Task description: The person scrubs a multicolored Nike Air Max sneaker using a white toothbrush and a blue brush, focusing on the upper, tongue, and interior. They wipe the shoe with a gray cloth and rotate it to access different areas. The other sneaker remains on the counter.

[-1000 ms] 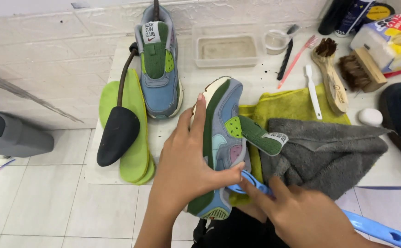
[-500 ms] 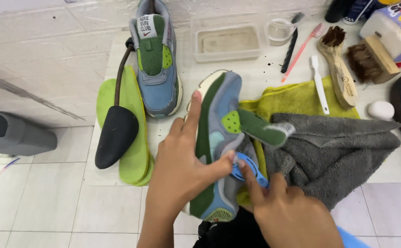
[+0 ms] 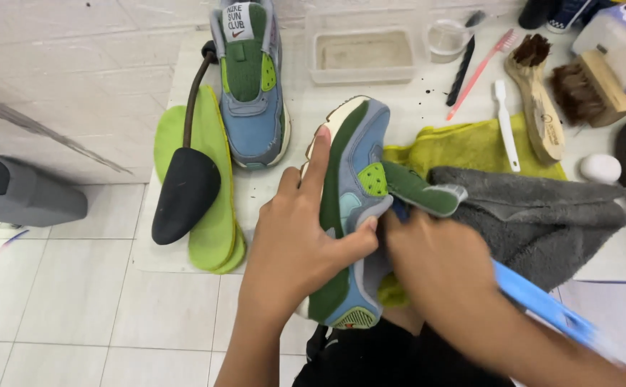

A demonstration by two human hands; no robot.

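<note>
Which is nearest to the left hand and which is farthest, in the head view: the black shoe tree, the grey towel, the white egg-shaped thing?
1. Black shoe tree: to the left of the left hand, lying on the green insoles.
2. Grey towel: to the right, past the held shoe.
3. White egg-shaped thing: far right, beyond the towel.
</note>
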